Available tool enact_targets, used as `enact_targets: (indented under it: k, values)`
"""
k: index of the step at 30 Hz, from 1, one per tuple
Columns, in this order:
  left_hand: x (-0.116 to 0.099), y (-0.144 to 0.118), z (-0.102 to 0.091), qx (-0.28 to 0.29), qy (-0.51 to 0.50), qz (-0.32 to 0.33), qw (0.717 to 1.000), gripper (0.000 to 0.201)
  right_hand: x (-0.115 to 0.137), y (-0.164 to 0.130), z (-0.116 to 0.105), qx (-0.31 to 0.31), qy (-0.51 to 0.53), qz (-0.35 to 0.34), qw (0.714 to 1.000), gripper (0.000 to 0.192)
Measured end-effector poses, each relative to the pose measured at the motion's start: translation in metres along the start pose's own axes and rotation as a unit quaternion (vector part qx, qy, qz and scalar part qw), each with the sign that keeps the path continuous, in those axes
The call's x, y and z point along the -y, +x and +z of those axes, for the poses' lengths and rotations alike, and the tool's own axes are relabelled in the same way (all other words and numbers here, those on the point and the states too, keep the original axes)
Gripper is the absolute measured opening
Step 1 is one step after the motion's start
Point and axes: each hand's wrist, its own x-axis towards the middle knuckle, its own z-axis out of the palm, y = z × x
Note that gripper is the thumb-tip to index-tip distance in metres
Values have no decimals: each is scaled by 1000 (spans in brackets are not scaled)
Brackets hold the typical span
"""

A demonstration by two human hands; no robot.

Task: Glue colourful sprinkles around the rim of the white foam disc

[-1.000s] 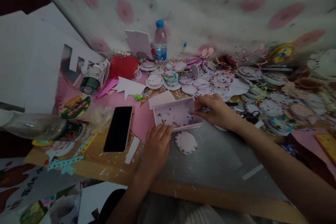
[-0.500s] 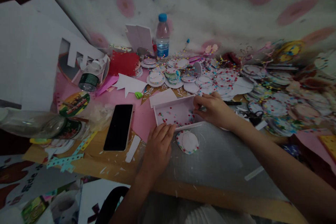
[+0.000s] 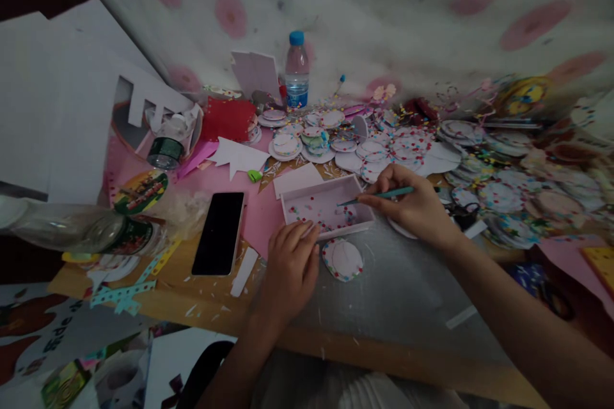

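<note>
A shallow white tray (image 3: 330, 187) holding small coloured bits sits mid-table. My right hand (image 3: 412, 204) grips a thin teal stick tool (image 3: 384, 194) whose tip points into the tray. My left hand (image 3: 290, 268) rests on the table with its fingertips against the tray's near edge, holding nothing. A round white disc with a dotted coloured rim (image 3: 342, 259) lies on the grey mat just right of my left hand.
A black phone (image 3: 219, 232) lies left of the tray on pink paper. A water bottle (image 3: 297, 71) stands at the back. Several decorated paper discs (image 3: 407, 144) cover the right side. Toppled bottles (image 3: 71, 230) and white card sheets (image 3: 57, 102) crowd the left.
My right hand has drawn back to the right of the tray, and the teal tool now shows, pointing into it. My left hand stays at the tray's near edge.
</note>
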Motion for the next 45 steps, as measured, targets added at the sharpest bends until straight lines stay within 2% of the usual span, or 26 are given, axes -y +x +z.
enact_targets:
  k: [2,4,7,10,14,17,21,24,29,32,35,37,40,43,45]
  values:
    - [-8,5,-3,-45,-41,-29,998,30,13,-10,2,-14,47,23,999,38]
    - [-20,10,-9,-65,-103,-61,991,24,27,-23,3,-24,77,31,996,37]
    - [-39,13,-17,-65,-194,-74,976,18,45,-45,4,-25,102,25,994,36]
    - [-56,9,-24,-58,-237,-68,967,16,52,-70,4,-23,138,31,990,36]
    - [-70,-9,-33,-17,-279,-73,957,15,44,-107,7,-33,187,83,978,34]
    - [-74,-27,-36,22,-314,-78,946,14,33,-137,13,-35,230,90,968,33]
    - [-74,-46,-28,63,-353,-94,929,16,19,-168,20,-33,290,125,948,33]
    - [-70,-52,-19,91,-360,-109,922,21,8,-178,24,-37,313,171,933,34]
    - [-63,-48,-13,140,-355,-130,915,25,-5,-176,27,-24,319,213,923,33]
    - [-58,-43,-14,172,-348,-114,914,27,-4,-170,25,-21,322,224,920,33]
    - [-50,-41,-14,176,-341,-99,918,26,-5,-165,23,-28,329,232,915,33]
    - [-41,-39,-14,152,-324,-110,927,25,-8,-159,21,-47,342,223,911,33]
    - [-25,-32,-10,73,-292,-141,943,23,-18,-141,19,-100,355,197,908,31]
    - [-8,-21,-5,19,-286,-157,945,22,-29,-109,20,-138,379,183,897,33]
    - [2,-12,-1,3,-286,-159,945,22,-34,-85,23,-136,405,174,887,35]
